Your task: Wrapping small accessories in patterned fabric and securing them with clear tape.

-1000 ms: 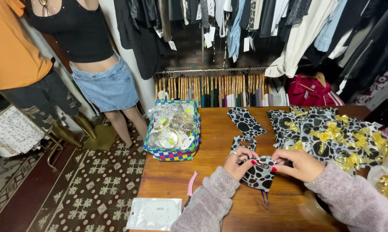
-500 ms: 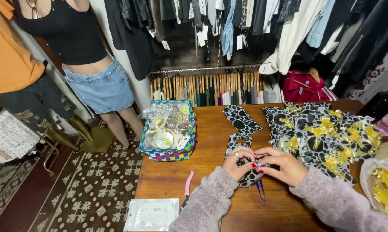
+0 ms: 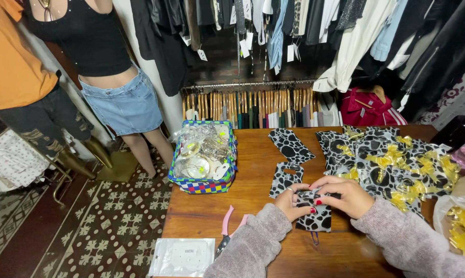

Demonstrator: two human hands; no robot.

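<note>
Both my hands meet over a small black-and-white spotted pouch (image 3: 317, 220) on the wooden table (image 3: 242, 216). My left hand (image 3: 292, 202) pinches its upper left edge, and my right hand (image 3: 342, 195) grips its top from the right. A thin dark cord hangs from the pouch's lower edge. Two more spotted pouches (image 3: 289, 145) lie flat just beyond my hands. A heap of spotted pouches with yellow bows (image 3: 392, 159) covers the table's right side.
A blue checked basket (image 3: 204, 159) of packaged trinkets stands at the table's left. Pink-handled pliers (image 3: 226, 231) and a white packet (image 3: 183, 256) lie at the front left. Mannequins (image 3: 109, 72) stand on the left; clothes hang on racks (image 3: 273, 51) behind. A bag of yellow bows (image 3: 461, 226) sits at far right.
My hands have drawn the spotted pouch closer together and gripped its top edge; the pouch now lies mostly below my fingers. The view has shifted slightly.
</note>
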